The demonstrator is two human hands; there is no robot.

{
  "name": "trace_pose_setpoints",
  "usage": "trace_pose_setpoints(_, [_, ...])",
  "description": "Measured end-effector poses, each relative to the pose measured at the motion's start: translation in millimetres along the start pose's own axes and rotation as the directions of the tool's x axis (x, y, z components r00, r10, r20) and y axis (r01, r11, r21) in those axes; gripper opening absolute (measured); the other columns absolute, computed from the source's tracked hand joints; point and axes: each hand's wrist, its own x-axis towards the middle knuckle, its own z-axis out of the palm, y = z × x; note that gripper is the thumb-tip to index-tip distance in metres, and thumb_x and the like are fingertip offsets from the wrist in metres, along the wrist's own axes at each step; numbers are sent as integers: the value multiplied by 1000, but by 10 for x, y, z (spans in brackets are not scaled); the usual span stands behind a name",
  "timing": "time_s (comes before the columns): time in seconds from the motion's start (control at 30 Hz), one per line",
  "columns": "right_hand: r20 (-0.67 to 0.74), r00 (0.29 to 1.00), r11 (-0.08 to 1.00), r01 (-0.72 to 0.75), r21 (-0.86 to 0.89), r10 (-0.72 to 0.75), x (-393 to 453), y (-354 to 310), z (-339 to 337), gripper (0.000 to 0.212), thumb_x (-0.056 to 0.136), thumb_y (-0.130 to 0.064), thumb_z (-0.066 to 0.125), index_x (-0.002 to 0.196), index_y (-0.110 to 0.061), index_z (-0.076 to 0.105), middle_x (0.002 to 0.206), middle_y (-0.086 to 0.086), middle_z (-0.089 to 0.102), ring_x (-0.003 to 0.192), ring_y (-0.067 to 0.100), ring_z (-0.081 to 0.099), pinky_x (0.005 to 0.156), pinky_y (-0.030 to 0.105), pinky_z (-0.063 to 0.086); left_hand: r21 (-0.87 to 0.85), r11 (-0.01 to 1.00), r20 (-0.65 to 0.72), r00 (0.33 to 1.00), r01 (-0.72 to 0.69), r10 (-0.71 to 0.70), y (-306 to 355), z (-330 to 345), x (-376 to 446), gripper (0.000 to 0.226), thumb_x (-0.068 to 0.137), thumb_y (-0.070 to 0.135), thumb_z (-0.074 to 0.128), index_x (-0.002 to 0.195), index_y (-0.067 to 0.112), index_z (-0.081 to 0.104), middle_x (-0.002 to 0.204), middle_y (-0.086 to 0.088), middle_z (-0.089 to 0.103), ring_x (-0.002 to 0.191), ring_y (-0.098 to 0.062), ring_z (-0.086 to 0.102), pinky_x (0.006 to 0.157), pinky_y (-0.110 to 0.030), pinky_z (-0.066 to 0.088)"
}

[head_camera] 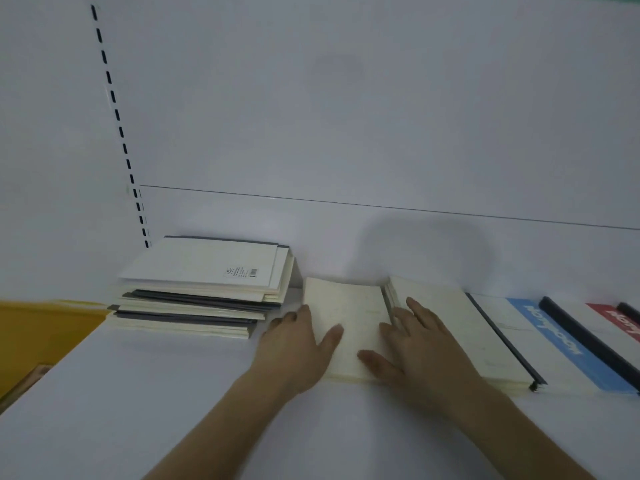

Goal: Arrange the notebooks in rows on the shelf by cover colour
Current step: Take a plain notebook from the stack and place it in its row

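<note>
Both hands, left hand (298,344) and right hand (412,344), lie flat-fingered on a cream notebook (346,327) joining the row on the shelf (173,410), while an unsorted stack (201,292) apparently awaits sorting.

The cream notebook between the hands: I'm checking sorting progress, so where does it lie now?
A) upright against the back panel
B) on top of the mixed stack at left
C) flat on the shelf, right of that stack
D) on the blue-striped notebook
C: the cream notebook lies flat on the shelf, right of the mixed stack, with the left hand and right hand on it.
</note>
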Motion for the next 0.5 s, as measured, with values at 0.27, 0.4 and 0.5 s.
trace_pose_setpoints(0.27, [129,980,988,153,-23,-148,9,82,-71,108,63,-92,4,147,-30,29,156,-6,22,147,18,4,118,32,0,-6,972,299,927,-234,226,-173,-210,-91,114,77,78,55,157,17,2,162,-3,18,146,-20,20,117,-29,20])
trace_pose_setpoints(0.4, [123,984,989,136,-51,-129,12,84,-35,102,65,-90,4,148,-33,25,157,-9,19,147,17,0,119,37,-5,-7,971,331,916,-237,226,-214,-235,-64,109,79,71,61,158,21,4,162,-1,16,147,-20,18,115,-26,18])
trace_pose_setpoints(0.5, [114,988,993,113,-43,-108,-15,77,-5,99,67,-89,3,148,-36,21,157,-8,15,147,16,-6,119,39,-4,46,967,298,928,-249,225,-205,-231,-64,103,79,73,59,157,26,12,158,-3,28,143,-22,26,110,-26,24])
